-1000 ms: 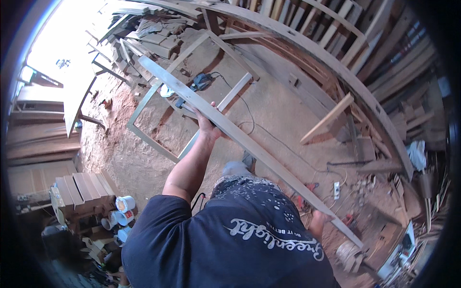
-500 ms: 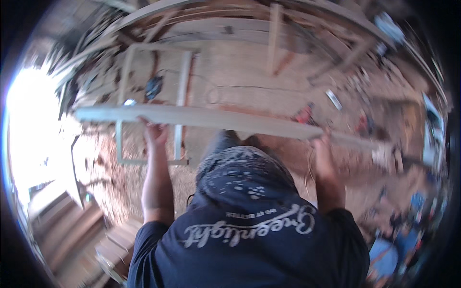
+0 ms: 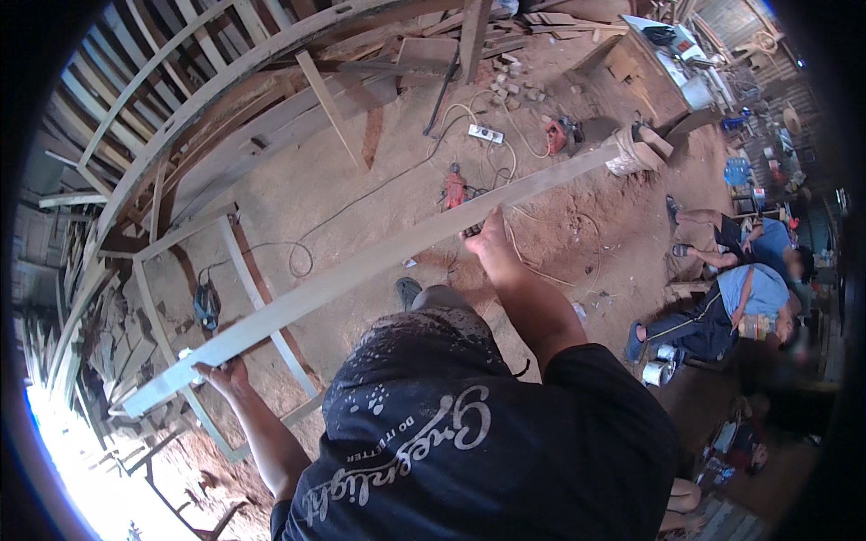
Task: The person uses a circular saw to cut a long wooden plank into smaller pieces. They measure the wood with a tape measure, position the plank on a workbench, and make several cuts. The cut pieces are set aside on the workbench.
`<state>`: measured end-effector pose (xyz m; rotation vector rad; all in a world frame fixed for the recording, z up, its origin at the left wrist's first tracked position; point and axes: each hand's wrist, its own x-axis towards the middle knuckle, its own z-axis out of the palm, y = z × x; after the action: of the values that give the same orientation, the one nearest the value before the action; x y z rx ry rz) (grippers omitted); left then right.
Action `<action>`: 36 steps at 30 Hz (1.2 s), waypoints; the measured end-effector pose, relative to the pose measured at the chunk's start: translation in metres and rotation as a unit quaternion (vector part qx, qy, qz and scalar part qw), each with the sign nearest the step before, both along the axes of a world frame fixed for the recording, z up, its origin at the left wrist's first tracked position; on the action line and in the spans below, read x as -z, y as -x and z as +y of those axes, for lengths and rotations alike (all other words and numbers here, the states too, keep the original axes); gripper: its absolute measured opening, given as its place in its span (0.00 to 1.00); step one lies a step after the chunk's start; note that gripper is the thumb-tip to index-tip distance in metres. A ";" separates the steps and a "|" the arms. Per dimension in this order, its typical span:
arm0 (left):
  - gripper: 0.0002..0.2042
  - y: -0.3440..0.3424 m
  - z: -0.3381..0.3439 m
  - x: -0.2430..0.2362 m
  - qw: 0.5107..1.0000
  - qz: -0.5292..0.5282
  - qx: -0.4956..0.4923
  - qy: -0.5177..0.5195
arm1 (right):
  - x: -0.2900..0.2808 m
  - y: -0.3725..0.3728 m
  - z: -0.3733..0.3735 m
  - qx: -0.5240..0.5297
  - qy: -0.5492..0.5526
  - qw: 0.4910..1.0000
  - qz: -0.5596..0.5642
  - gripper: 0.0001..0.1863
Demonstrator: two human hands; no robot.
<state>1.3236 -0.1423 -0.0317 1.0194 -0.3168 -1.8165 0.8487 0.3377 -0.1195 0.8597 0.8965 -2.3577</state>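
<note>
I hold a long pale wooden plank (image 3: 343,279) crosswise, sloping up toward the upper right. My left hand (image 3: 223,374) is closed on it near its lower-left end. My right hand (image 3: 485,234) grips its lower edge right of the middle. Beneath the plank's left part, a rectangular wooden frame (image 3: 263,298) lies on the floor beside a blue power tool (image 3: 206,305). A red power tool (image 3: 456,187) is on the floor just beyond my right hand. The plank's far end overlaps a bucket (image 3: 627,153) holding wood offcuts; I cannot tell whether they touch.
A long curved timber structure (image 3: 207,86) spans the upper left. Cables run to a white power strip (image 3: 485,133), near a second red tool (image 3: 557,135) and scattered blocks (image 3: 519,81). A cluttered bench (image 3: 658,72) stands upper right. Seated people (image 3: 744,302) are along the right side.
My view has turned rightward, bringing seated people into sight. The plank, still in both hands, has swung from sloping down to the right, through level, to sloping up to the right.
</note>
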 end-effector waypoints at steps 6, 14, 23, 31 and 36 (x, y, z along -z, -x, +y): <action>0.40 -0.066 -0.012 0.020 0.997 -0.035 -0.038 0.050 | -0.003 -0.046 -0.025 0.055 -0.013 0.994 -0.089 0.29; 0.45 -0.102 -0.019 0.023 0.994 0.004 -0.102 -0.042 | -0.013 -0.100 -0.041 0.055 0.049 0.997 -0.022 0.32; 0.48 -0.108 -0.013 0.003 0.994 -0.035 -0.098 -0.021 | 0.003 -0.121 -0.030 0.100 0.021 0.993 -0.063 0.26; 0.50 -0.100 -0.002 -0.045 0.990 -0.106 -0.080 0.041 | 0.038 -0.160 -0.018 0.064 0.037 0.992 -0.098 0.21; 0.53 -0.068 0.021 -0.087 0.980 -0.186 -0.022 0.063 | 0.079 -0.172 -0.006 -0.021 0.015 0.995 -0.100 0.14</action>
<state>1.3920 -0.1208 0.0558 1.2645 -0.6235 -1.5379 1.0205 0.3321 -0.1984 1.0331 0.7873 -2.1982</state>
